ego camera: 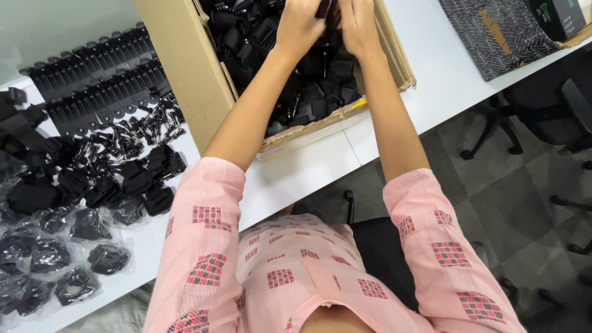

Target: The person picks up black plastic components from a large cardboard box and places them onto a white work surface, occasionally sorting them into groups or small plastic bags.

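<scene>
- Nearest is the person's pink patterned top, with both bare arms stretching away over the white table.
- At the near left of the table lie clear bags holding black parts, some overlapping.
- Just beyond them sits a loose pile of black clips, and past that a scatter of small metal pieces.
- Farther left, black parts stand lined up in neat rows.
- To the right, off the table's edge, a grey tiled floor shows, with dark chair legs on it.
- A cardboard box sits at the middle far side of the table, filled with loose black parts.
- The left hand and right hand are both inside the box at its far end, close together and nearly touching.
- Both hands are curled in a narrow grip around a black part between them; what it is cannot be told.
- At the far right lies a dark patterned cloth, with a dark carton just beyond it.
</scene>
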